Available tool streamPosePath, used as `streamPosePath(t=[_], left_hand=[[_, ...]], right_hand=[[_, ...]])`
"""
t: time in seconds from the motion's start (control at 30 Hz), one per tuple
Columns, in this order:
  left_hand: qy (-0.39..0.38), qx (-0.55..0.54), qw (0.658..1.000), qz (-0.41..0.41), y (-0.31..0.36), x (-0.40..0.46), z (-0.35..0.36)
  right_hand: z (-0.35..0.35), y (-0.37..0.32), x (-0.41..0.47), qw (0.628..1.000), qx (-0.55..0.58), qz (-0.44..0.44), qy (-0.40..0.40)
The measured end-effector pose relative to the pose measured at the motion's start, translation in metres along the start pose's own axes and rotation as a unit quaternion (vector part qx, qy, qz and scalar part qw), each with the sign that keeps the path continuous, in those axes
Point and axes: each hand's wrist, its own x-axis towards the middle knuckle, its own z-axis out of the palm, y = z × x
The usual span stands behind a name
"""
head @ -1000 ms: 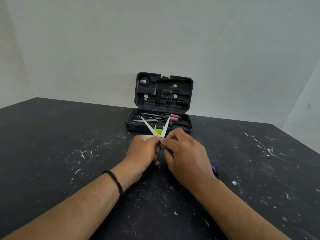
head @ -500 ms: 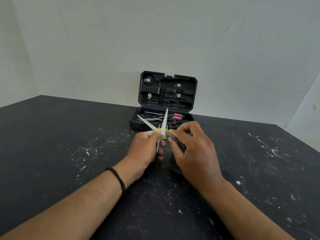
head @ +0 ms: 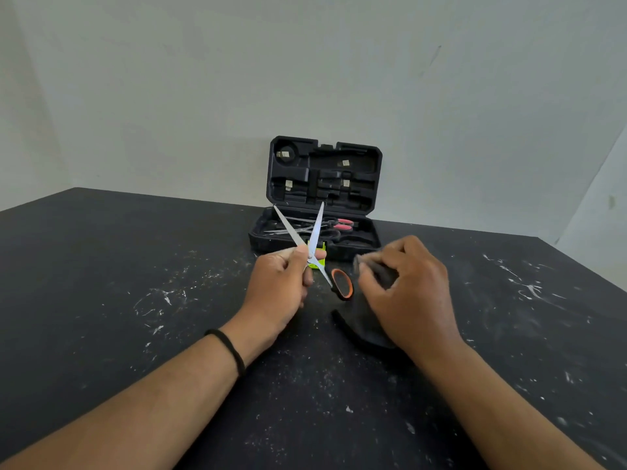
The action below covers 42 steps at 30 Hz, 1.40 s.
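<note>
Right hand (head: 407, 290) now seemingly off scissors (head: 315, 228)

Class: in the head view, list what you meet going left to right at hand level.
Black wristband → left hand, gripping the scissors → orange-rimmed handle loop of those scissors → right hand, holding a blurred dark cloth.

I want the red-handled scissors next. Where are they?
Head view, centre: the red-handled scissors lie in the lower half of the open tool case, just beyond the left hand.
</note>
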Motion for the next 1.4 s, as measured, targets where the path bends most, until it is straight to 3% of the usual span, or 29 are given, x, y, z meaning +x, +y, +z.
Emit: streamPosePath(t=[0.1,0.23,0.43,0.57,0.67,0.77,0.87,0.97,1.03,1.13,1.23,1.33,1.4], left_hand=[[-0.022,0.019,1.0,0.011,0.0,-0.003,0.006],[-0.028,0.0,1.0,-0.01,0.001,-0.002,0.004],[-0.055,0.082,0.995,-0.004,0.002,-0.006,0.005],[-0.044,0.048,0.998,-0.022,0.002,-0.004,0.005],[-0.037,0.088,0.995,-0.001,0.002,-0.006,0.005],[-0.029,0.083,0.996,0.015,0.002,-0.009,0.005],[0.001,0.013,1.0,-0.001,0.003,-0.007,0.004],[-0.002,0.009,1.0,-0.011,0.003,-0.006,0.005],[-0.009,0.033,0.999,-0.017,0.005,-0.007,0.005],[-0.006,0.046,0.999,-0.028,0.005,-0.007,0.005],[0.029,0.03,0.998,-0.039,0.001,-0.002,0.002],[0.052,0.022,0.997,-0.05,-0.003,0.003,0.002],[0.044,0.029,0.997,-0.049,-0.003,0.003,0.003]], right_hand=[[0.009,-0.012,-0.002,0.998,-0.017,-0.037,-0.047],[0.013,-0.006,0.003,0.987,-0.105,0.02,-0.123],[0.009,0.003,0.004,0.995,-0.051,0.024,-0.077],[0.008,-0.003,0.0,0.998,0.032,-0.022,-0.05],[0.02,-0.009,-0.003,0.995,-0.021,-0.06,-0.072],[0.026,0.001,0.002,0.993,-0.094,0.019,-0.062],[0.019,0.02,0.009,0.987,-0.109,0.108,-0.053],[0.012,0.01,0.005,0.998,0.017,0.064,-0.002],[0.013,-0.006,0.0,0.996,0.079,0.013,-0.025],[0.022,-0.014,-0.004,0.996,-0.013,-0.003,-0.089],[0.025,-0.008,-0.001,0.988,-0.095,0.062,-0.102],[0.02,-0.004,0.0,0.992,-0.047,0.1,-0.062],[0.017,-0.006,0.0,0.997,0.015,0.072,-0.024]])
